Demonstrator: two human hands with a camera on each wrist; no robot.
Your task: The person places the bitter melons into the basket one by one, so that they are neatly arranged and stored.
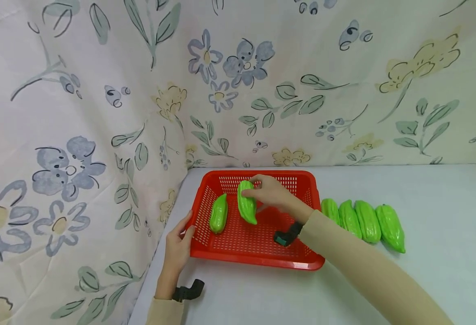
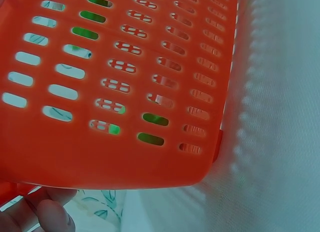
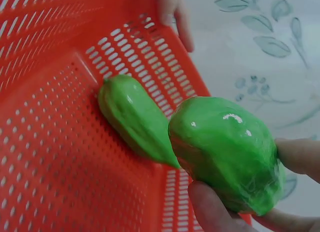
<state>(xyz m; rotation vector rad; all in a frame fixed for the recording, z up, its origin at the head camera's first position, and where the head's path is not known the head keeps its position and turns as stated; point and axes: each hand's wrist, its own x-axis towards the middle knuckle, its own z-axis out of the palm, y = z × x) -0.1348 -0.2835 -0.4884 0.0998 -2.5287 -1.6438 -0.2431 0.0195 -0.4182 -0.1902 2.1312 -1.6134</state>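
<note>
A red perforated basket (image 1: 238, 259) stands on the white table near the left corner. One green bitter gourd (image 1: 218, 213) lies inside it at the left, also seen as gourd (image 3: 132, 117). My right hand (image 1: 268, 192) holds a second green gourd (image 1: 246, 203) above the basket floor, thumb and fingers pinching its upper end; up close it is gourd (image 3: 225, 152). My left hand (image 1: 178, 246) grips the basket's left rim, whose wall (image 2: 125, 92) fills the left wrist view, with fingers (image 2: 45, 212) below it.
Several more green gourds (image 1: 364, 221) lie in a row on the table right of the basket. A floral cloth (image 1: 100, 113) hangs behind and along the left side. Bare white table surface (image 1: 445, 216) extends to the right and front.
</note>
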